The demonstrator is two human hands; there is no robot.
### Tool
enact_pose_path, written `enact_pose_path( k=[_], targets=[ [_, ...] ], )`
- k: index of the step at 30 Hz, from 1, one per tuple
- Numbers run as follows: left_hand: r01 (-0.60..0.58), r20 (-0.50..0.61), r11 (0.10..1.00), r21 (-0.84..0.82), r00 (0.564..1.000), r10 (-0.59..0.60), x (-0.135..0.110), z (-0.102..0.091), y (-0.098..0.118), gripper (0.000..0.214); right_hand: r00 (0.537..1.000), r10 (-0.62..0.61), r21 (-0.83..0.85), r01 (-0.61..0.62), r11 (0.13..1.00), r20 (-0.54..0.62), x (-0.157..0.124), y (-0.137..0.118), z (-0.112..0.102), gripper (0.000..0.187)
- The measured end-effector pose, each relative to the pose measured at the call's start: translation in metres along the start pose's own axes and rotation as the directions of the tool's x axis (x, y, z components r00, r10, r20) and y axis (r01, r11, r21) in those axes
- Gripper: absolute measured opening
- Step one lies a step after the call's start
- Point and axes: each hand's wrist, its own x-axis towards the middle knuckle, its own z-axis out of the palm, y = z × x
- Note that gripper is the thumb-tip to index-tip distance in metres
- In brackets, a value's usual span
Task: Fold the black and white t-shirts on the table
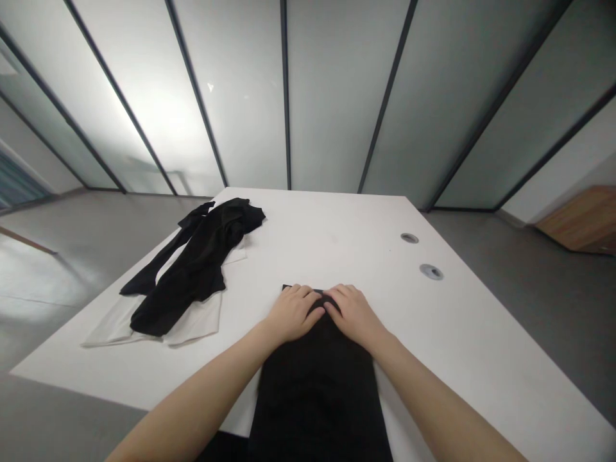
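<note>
Left: left hand [292,314] flat, palm down on the far end of a black garment [317,385], fingers [307,296] open, slightly spread, not gripping

Right: right hand [355,314] same pose, flat on the cloth and open, its fingertips just beside the left hand's at mid-width

Position: garment lies on the white counter [337,244], directly in front of the person, near end running out of frame at the bottom

Axis: long axis runs straight away from the person, far end under the hands, one dark corner showing past the left hand's fingertips

Progress: garment is laid out flat in a straight narrow strip, sides fairly even, near length smooth; far end may be doubled over, but the hands hide it, cannot tell

Other pile: second black garment [197,269] rumpled on a white cloth [192,325], left part of the counter, well apart from both hands, lying on a slant

Rest: two round metal grommets [409,238] in the counter, frosted glass partition [337,96] beyond, grey floor [553,289] below
</note>
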Motion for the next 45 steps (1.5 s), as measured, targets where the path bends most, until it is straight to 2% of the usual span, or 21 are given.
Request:
enact_pose_path(
  k=[3,6,8,11,16,21,25,28,31,34,36,37,39,41,42,43,45],
  targets=[
    [0.051,-0.002,0.999,0.003,0.999,-0.051,0.001,0.01,0.001,0.053,0.998,-0.026,-0.02,0.027,0.999,0.055,-0.002,0.0,0.011,0.056],
    [0.14,0.041,0.99,0.034,0.989,-0.141,0.003,0.022,-0.004,0.063,0.991,0.083,-0.053,-0.077,0.996,0.104,-0.004,0.006,0.02,0.064],
    [0.238,0.032,0.97,0.052,0.97,-0.24,0.003,0.025,-0.01,0.063,0.981,0.179,-0.071,-0.174,0.982,0.075,-0.005,0.014,0.022,0.063],
    [0.375,-0.031,0.925,0.061,0.927,-0.374,0.002,0.02,-0.023,0.054,0.97,0.24,-0.073,-0.241,0.968,-0.022,-0.005,0.025,0.018,0.053],
    [0.374,-0.067,0.927,0.035,0.926,-0.371,-0.002,0.001,-0.041,0.027,0.966,0.225,-0.02,-0.229,0.973,-0.129,-0.004,0.032,0.007,0.027],
    [0.385,-0.037,0.922,0.043,0.923,-0.384,-0.002,-0.011,-0.044,0.026,0.96,0.25,0.027,-0.249,0.968,-0.126,-0.002,0.029,0.001,0.011],
    [0.369,-0.024,0.925,-0.09,0.928,-0.372,-0.002,-0.013,-0.049,0.033,0.971,0.229,0.278,-0.204,0.938,-0.06,-0.003,0.029,-0.007,0.005],
    [0.384,0.005,0.901,-0.204,0.92,-0.391,-0.002,-0.014,-0.056,0.031,0.958,0.272,0.539,-0.183,0.822,-0.091,-0.003,0.03,-0.011,0.016],
    [0.389,0.048,0.877,-0.281,0.919,-0.392,-0.001,-0.017,-0.061,0.019,0.915,0.4,0.758,-0.221,0.613,-0.056,-0.004,0.032,-0.011,0.04],
    [0.366,0.064,0.803,-0.471,0.922,-0.382,-0.001,-0.022,-0.063,0.021,0.865,0.475,0.905,-0.322,0.278,0.162,-0.006,0.033,-0.011,0.063],
    [0.368,0.077,0.692,-0.621,0.907,-0.414,-0.003,-0.025,-0.062,0.027,0.833,0.44,0.904,-0.416,0.102,0.334,-0.009,0.035,-0.013,0.065],
    [0.392,0.112,0.609,-0.689,0.889,-0.445,-0.005,-0.027,-0.061,0.03,0.819,0.401,0.882,-0.469,0.053,0.411,-0.011,0.036,-0.014,0.061],
    [0.484,0.279,0.403,-0.777,0.838,-0.469,-0.009,-0.029,-0.061,0.035,0.789,0.3,0.824,-0.566,0.016,0.536,-0.014,0.037,-0.018,0.045],
    [0.599,0.497,0.24,-0.764,0.783,-0.374,-0.014,-0.03,-0.062,0.041,0.764,0.211,0.78,-0.625,0.009,0.61,-0.016,0.038,-0.022,0.035],
    [0.642,0.574,0.198,-0.74,0.758,-0.311,-0.015,-0.03,-0.063,0.042,0.76,0.186,0.774,-0.633,0.0,0.622,-0.016,0.038,-0.022,0.033],
    [0.661,0.612,0.169,-0.731,0.745,-0.268,-0.016,-0.03,-0.063,0.042,0.77,0.18,0.785,-0.619,-0.02,0.612,-0.015,0.037,-0.023,0.031],
    [0.608,0.573,0.076,-0.79,0.777,-0.26,-0.014,-0.028,-0.064,0.04,0.812,0.234,0.844,-0.53,-0.088,0.534,-0.013,0.035,-0.023,0.027]
  ],
)
